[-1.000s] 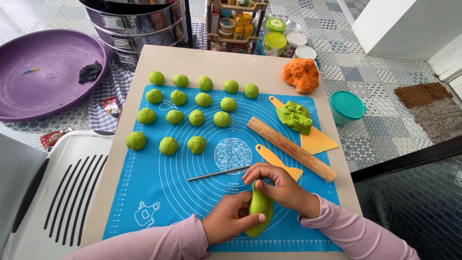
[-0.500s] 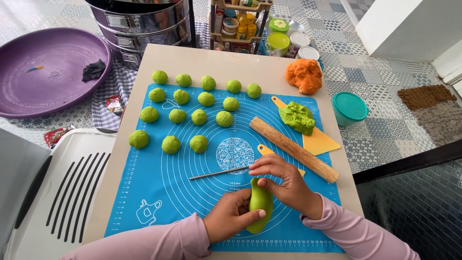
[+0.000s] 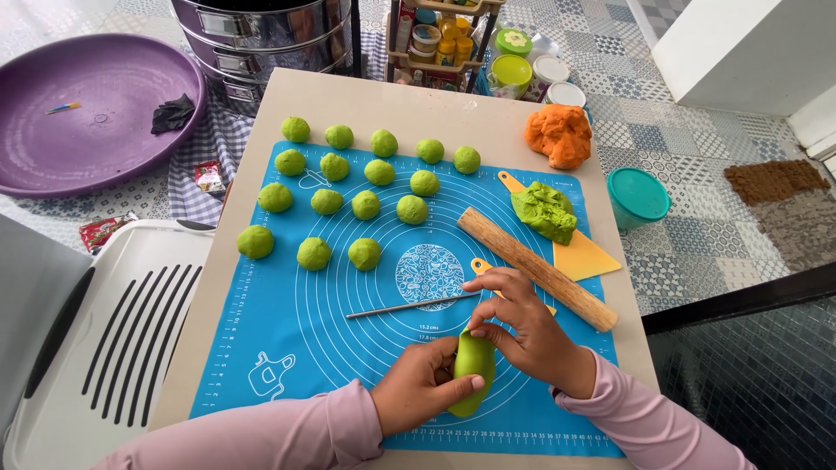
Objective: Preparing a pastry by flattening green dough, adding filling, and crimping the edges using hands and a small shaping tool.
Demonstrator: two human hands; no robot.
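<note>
Both pink-sleeved forearms enter from the bottom of the frame and meet near bottom centre. The left hand (image 3: 424, 392) cups upward, thumb extended right. The right hand (image 3: 522, 326) arches above it, fingers curled down.

Green dough balls (image 3: 365, 205); blue mat (image 3: 287, 348), white circle lines; orange dough (image 3: 559, 136); purple basin (image 3: 78, 122).

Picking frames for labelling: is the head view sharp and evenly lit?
Head view: soft daylight, faint shadows; green dough balls and the green dough log between the left hand and right hand look sharp; mild wide-angle bending at the edges.
</note>
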